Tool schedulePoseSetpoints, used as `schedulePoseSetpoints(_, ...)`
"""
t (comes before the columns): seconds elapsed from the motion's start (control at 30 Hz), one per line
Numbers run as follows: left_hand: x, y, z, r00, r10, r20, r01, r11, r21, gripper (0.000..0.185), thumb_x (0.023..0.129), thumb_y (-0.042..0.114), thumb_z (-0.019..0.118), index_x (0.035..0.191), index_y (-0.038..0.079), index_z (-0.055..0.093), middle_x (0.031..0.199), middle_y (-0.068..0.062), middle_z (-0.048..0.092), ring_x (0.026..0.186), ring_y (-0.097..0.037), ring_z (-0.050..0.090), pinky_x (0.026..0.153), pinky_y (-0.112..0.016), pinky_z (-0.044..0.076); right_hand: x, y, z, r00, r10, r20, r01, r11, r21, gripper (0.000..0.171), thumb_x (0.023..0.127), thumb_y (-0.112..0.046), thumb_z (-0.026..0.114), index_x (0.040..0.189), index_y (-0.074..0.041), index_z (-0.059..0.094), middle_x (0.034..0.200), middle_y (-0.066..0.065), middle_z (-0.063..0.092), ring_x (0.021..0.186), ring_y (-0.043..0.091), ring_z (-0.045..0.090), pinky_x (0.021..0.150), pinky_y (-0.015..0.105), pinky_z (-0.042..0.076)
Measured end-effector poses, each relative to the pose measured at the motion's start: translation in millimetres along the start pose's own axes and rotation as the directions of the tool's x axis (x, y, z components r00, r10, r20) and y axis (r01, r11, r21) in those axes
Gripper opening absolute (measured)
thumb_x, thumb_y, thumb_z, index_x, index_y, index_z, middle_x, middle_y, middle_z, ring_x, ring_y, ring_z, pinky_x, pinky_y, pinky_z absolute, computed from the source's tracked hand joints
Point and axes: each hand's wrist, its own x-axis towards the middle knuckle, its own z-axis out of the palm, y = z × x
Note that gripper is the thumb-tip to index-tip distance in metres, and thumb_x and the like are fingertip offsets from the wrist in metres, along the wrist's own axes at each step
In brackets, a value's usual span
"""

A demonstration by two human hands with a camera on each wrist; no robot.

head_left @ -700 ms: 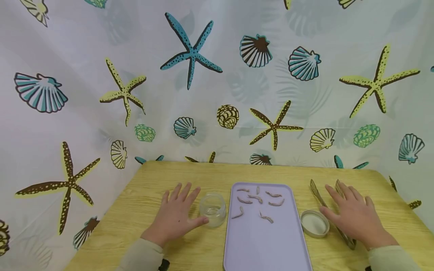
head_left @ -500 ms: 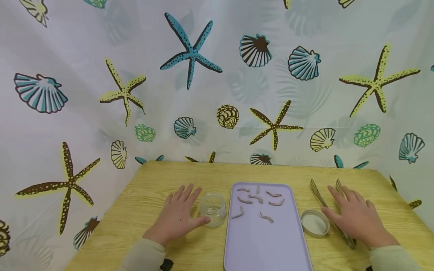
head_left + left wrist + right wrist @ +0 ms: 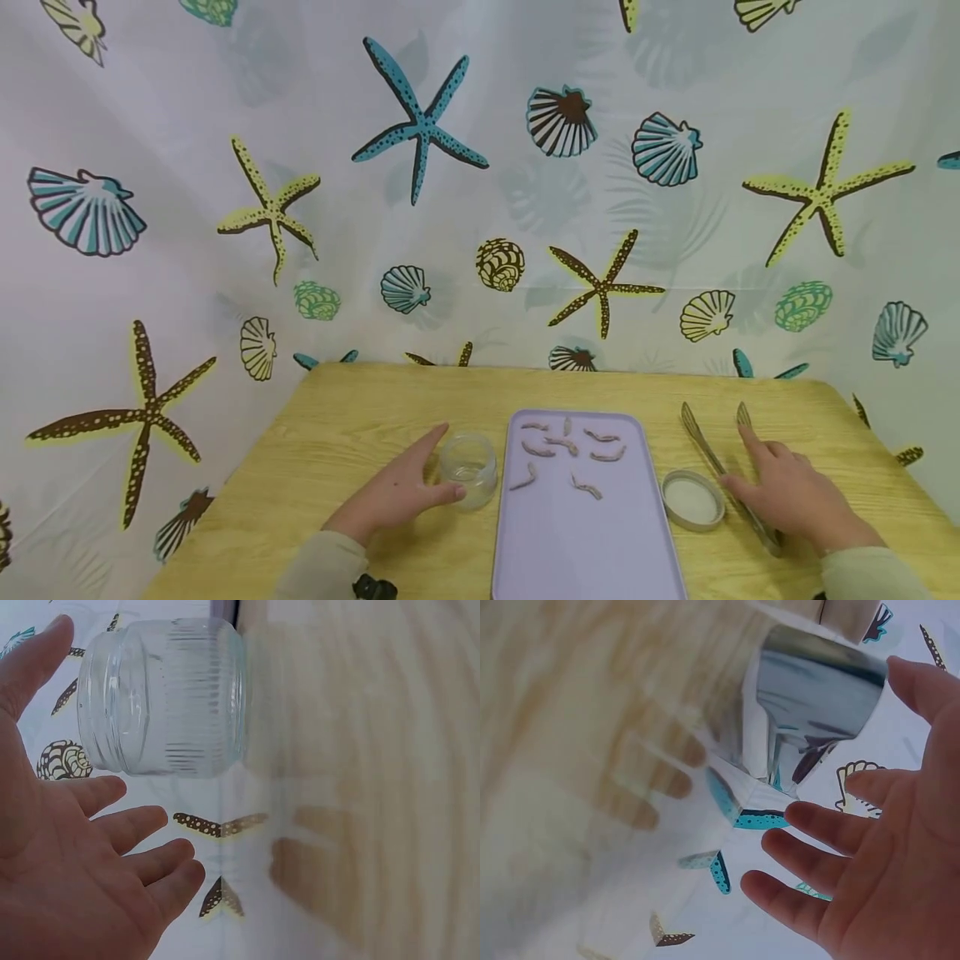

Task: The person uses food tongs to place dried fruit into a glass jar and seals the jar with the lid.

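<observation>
My left hand [image 3: 390, 497] is beside an open clear glass jar [image 3: 483, 487], thumb and fingers spread. The left wrist view shows the upright jar [image 3: 169, 697] near the spread thumb and fingers, which do not curl round it. My right hand [image 3: 798, 498] is over metal tongs [image 3: 703, 442]. In the right wrist view the tongs [image 3: 817, 686] stand between the thumb and the loosely extended fingers, not gripped. On a lilac tray [image 3: 585, 550] lie several thin, twisted brownish dried pieces [image 3: 561, 445]; their kind is unclear.
A round lid [image 3: 693, 500] lies between the tray and the tongs. The wood-grain table [image 3: 375, 400] is backed and flanked by a white curtain [image 3: 450, 208] printed with shells and starfish.
My left hand has turned more onto its side beside the jar. My right hand has tilted too, its fingers lowering toward the tongs. The head view has shifted slightly.
</observation>
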Motion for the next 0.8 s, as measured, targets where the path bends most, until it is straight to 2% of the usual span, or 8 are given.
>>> schedulePoseSetpoints(0.17,1.1,-4.0,3.9,0.999,-0.030,0.030,0.033,0.994,-0.104,0.103,0.084,0.049,0.080,0.163,0.020,0.021,0.164,-0.013,0.026,0.149,-0.038,0.024,0.114,-0.063,0.023,3,3,1,0.999,0.019,0.035,-0.019,1.000,0.013,0.104,0.095,-0.069,0.051,0.155,0.010,0.020,0.137,0.047,0.039,0.119,0.068,0.041,0.086,0.073,0.042)
schedulePoseSetpoints(0.3,4.0,-6.5,7.8,0.999,-0.018,0.038,0.024,0.985,-0.171,0.104,0.084,0.043,0.082,0.163,0.018,0.019,0.165,-0.012,0.022,0.150,-0.035,0.020,0.117,-0.060,0.021,5,5,2,0.998,0.027,0.054,-0.028,1.000,0.013,0.106,0.094,-0.068,0.054,0.154,0.012,0.019,0.136,0.048,0.039,0.118,0.066,0.044,0.086,0.072,0.043)
schedulePoseSetpoints(0.47,7.3,-12.2,13.2,0.999,-0.005,0.049,0.018,0.964,-0.267,0.105,0.083,0.039,0.084,0.163,0.016,0.020,0.165,-0.013,0.021,0.149,-0.034,0.023,0.117,-0.055,0.023,7,6,0,0.996,0.026,0.081,-0.028,0.999,0.020,0.107,0.094,-0.066,0.056,0.152,0.015,0.018,0.136,0.049,0.039,0.116,0.063,0.048,0.086,0.070,0.045)
schedulePoseSetpoints(0.63,9.9,-17.0,17.3,0.999,0.030,0.043,-0.014,0.939,-0.343,0.100,0.084,0.033,0.084,0.162,0.015,0.022,0.165,-0.014,0.020,0.150,-0.034,0.021,0.118,-0.052,0.021,7,5,-1,0.993,0.035,0.109,-0.039,0.999,0.033,0.109,0.093,-0.065,0.058,0.152,0.017,0.017,0.136,0.050,0.038,0.118,0.062,0.048,0.087,0.069,0.045)
schedulePoseSetpoints(0.8,12.0,-17.7,20.8,0.997,0.072,0.031,-0.054,0.917,-0.395,0.095,0.086,0.028,0.083,0.161,0.014,0.024,0.162,-0.015,0.030,0.150,-0.034,0.023,0.118,-0.053,0.022,8,6,0,0.991,0.040,0.130,-0.045,0.998,0.039,0.109,0.093,-0.062,0.060,0.150,0.020,0.016,0.135,0.050,0.038,0.118,0.062,0.048,0.089,0.069,0.044)
